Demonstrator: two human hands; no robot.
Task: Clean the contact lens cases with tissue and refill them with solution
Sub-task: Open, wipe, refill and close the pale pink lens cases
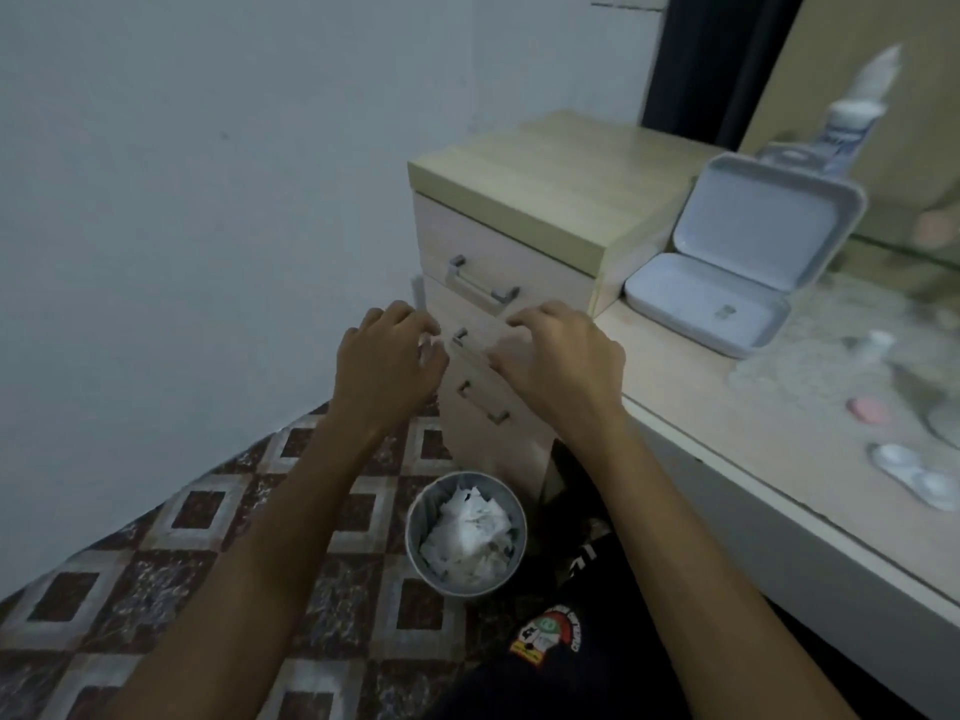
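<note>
Both hands hung out over the floor, clear of the bench and in front of the drawer unit (498,283). The left hand (387,356) had its fingers curled, and a sliver of white showed at the fingertips, probably a scrap of tissue, though the blur made it impossible to say whether it was pinched. The right hand (558,356) was loosely curled too, with nothing visible in it. Below them and nearer the person stood the waste bin (465,532), already heaped with crumpled tissue.

The open lens case (917,475), with two white wells, lay near the front edge of the bench (753,459) at its right end. A pink cap (868,410) sat just behind it, the solution bottle (852,132) stood toward the back edge, and an open white box (737,267) lay beside the drawer unit.

The hazards seemed to sit mostly on the bench. The case lay uncovered and close to the front edge, so a forearm swinging back could have knocked it off or tipped it over. Any scrap let go from that height might have drifted past the full bin onto the floor. Fingers that had handled used tissue could also have carried lint or grime into freshly wiped wells. The bottle stood tall, so a hurried reach across the open box risked toppling it.
</note>
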